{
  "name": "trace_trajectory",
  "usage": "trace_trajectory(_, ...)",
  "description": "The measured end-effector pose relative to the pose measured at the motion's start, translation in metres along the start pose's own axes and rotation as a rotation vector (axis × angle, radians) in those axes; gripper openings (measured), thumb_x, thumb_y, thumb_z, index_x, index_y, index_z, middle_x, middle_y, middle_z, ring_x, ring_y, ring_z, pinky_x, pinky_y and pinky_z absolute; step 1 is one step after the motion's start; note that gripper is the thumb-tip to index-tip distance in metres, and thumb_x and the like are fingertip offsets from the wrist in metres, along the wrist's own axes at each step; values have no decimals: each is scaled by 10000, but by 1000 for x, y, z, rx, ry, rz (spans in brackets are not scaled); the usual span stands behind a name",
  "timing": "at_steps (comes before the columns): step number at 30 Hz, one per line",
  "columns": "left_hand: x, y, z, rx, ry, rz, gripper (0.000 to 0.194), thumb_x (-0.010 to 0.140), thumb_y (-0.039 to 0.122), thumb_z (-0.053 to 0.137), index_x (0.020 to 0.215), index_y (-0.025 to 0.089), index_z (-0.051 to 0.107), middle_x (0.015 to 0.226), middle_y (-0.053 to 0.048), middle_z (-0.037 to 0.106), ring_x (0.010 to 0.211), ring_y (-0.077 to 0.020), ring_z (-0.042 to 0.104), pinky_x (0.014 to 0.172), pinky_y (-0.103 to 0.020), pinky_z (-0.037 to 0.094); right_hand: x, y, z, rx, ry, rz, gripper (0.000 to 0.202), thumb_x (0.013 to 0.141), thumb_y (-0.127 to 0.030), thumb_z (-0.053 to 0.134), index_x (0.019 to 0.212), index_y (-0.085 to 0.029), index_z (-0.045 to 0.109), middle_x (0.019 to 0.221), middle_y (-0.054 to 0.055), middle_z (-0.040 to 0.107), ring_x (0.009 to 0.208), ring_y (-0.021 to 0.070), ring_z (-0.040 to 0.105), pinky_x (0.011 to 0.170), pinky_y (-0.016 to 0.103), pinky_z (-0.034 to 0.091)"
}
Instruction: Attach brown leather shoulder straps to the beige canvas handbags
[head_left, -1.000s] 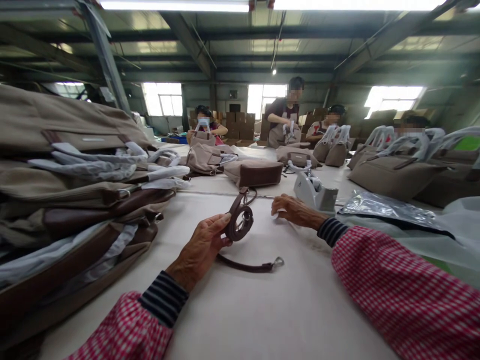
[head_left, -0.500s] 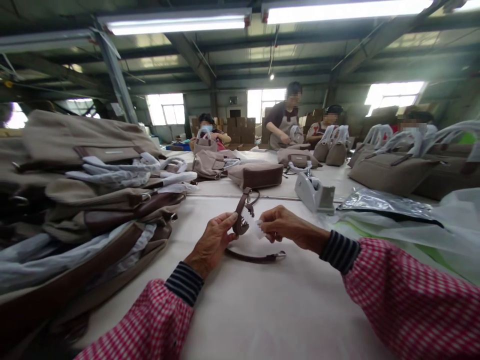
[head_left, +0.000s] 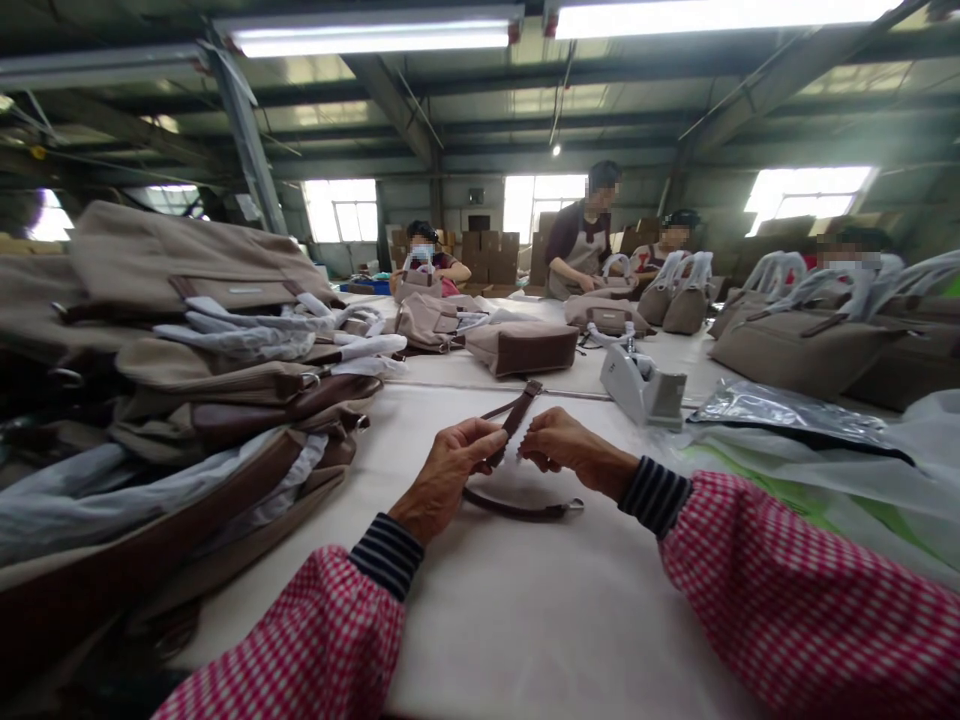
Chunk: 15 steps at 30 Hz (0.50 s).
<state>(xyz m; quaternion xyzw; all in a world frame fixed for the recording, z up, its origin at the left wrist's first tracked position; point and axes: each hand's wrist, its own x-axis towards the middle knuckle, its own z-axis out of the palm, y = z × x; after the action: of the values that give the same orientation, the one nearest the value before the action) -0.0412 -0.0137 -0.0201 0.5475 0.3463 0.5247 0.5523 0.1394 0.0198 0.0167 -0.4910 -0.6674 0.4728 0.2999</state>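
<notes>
Pinched in my left hand (head_left: pixel 456 470) is a brown leather bag strap (head_left: pixel 517 412) with a metal buckle at its upper end. Part of this strap trails down and curves across the white table (head_left: pixel 510 610), ending in a metal clip (head_left: pixel 576 505) to the right. My right hand (head_left: pixel 570 445) has its fingers closed on a small piece of translucent white wrapping (head_left: pixel 525 440), close beside the strap. Whether the wrapping touches the strap I cannot tell.
Taupe bags (head_left: pixel 195 260) with wrapped handles are piled at my left. A grey tape dispenser (head_left: pixel 641 385) stands ahead to the right, near a silvery plastic packet (head_left: pixel 795 415). More bags (head_left: pixel 521 347) lie farther back, and co-workers (head_left: pixel 585 235) are across the table.
My left hand has turned the strap, so its buckle end now leans up and to the right. My right hand has come closer to the strap with the white piece. The view has shifted slightly.
</notes>
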Motion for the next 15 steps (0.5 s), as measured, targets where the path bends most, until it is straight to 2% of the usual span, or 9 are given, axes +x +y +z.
trace_trajectory(5, -2, 3, 2, 12, -16, -3, 340, 799, 438, 814, 928, 134, 732, 810, -20, 647, 700, -106, 517, 645, -232, 379, -4, 3, 0, 67, 32, 63, 146, 647, -235, 586, 522, -159, 572, 444, -20, 480, 413, 89, 428, 415, 222, 214)
trace_trajectory(8, -3, 4, 2, -1, -31, 0, 327, 810, 426, 803, 947, 136, 738, 822, -19, 648, 709, -104, 517, 653, -229, 381, -5, 6, 1, 111, 33, 83, 129, 644, -247, 560, 546, -163, 565, 482, -6, 511, 431, 98, 452, 428, 221, 254)
trace_trajectory(11, -3, 4, 1, 35, -32, -14, 330, 798, 422, 808, 931, 128, 741, 794, -19, 643, 693, -104, 512, 631, -229, 375, -5, 10, 2, 119, 55, 34, 83, 617, -218, 567, 569, -153, 589, 523, 4, 550, 478, 96, 470, 451, 217, 287)
trace_trajectory(15, -1, 2, -2, 53, 44, -26, 332, 787, 449, 799, 840, 133, 711, 772, -27, 647, 683, -122, 535, 610, -243, 379, -11, 11, 5, 111, 63, -62, 67, 609, -197, 595, 639, -149, 631, 614, 7, 610, 560, 97, 512, 465, 201, 302)
